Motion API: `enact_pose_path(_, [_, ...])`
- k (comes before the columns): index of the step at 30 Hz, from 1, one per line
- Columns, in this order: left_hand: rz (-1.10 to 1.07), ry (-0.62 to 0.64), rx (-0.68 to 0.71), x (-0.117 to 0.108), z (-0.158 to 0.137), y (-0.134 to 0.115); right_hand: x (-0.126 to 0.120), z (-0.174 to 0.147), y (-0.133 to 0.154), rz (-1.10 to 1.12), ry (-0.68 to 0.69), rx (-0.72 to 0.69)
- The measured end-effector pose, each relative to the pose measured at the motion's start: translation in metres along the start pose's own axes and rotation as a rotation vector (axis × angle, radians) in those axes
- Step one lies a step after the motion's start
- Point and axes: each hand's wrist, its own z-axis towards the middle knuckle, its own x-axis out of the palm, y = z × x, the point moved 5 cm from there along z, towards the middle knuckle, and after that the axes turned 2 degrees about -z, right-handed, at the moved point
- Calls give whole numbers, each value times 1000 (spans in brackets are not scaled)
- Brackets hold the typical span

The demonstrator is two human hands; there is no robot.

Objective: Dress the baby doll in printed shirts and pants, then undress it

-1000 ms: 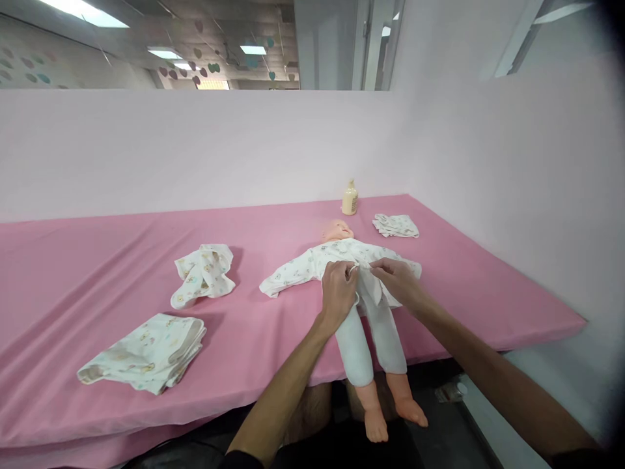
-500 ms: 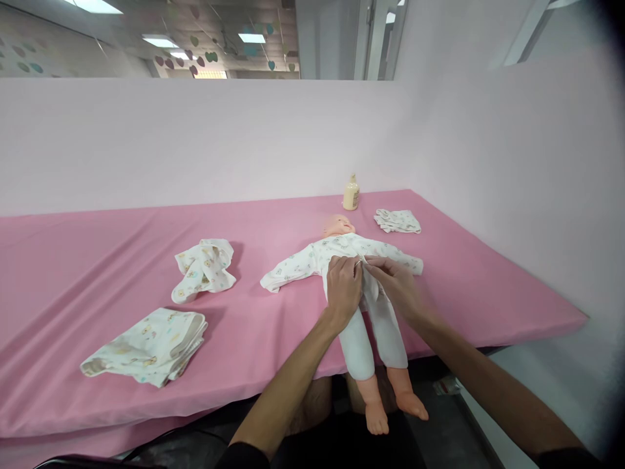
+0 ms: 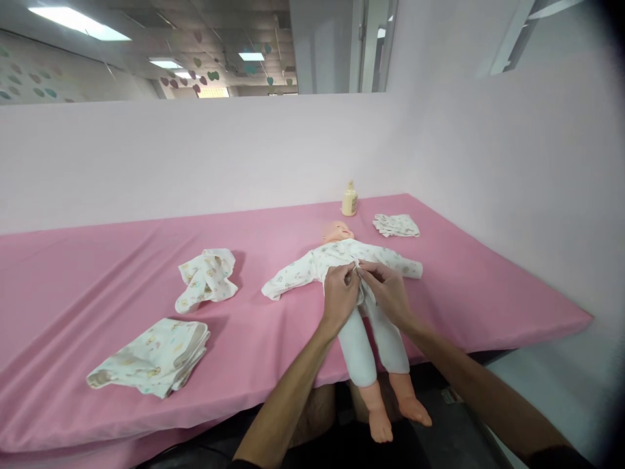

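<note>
A baby doll [image 3: 336, 231] lies on its back, head away from me, in a patterned white long-sleeved top [image 3: 336, 255] and plain white trousers [image 3: 357, 352]. Its bare feet stick out past the table's near edge. At the doll's waist, my left hand [image 3: 340, 293] pinches the clothing from the left side. Opposite it, my right hand [image 3: 385, 286] grips the same spot with thumb and fingers. The two sets of fingertips nearly touch. A thin white loop shows just below them, and my fingers hide most of the fabric there.
Pink cloth covers the table [image 3: 273, 332]. To the left lie a crumpled patterned cloth [image 3: 208, 277] and a folded one [image 3: 156, 358]. A pump bottle [image 3: 349, 200] and a small folded cloth [image 3: 396, 225] sit beyond the doll. Walls [image 3: 219, 156] bound the back and right.
My fingers have shifted slightly at the doll's waist, and the left hand has turned so its thumb and fingertips show more. The whole view has tilted up a little.
</note>
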Motion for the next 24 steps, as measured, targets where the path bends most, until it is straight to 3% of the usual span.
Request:
enact_pose_path(7, [-263,59,-130,0,8,14,4,0,16,-373,1,-335])
enact_pose_path(11, [-321,30,-171,1,9,18,6,-2,18,-457,19,-449])
enact_pose_path(17, [-315,49,-179,2,9,23,5,-2,15,-386,38,-341])
enact_pose_path(24, [19,-78,-115,3,9,16,8,-4,6,-222,30,-212])
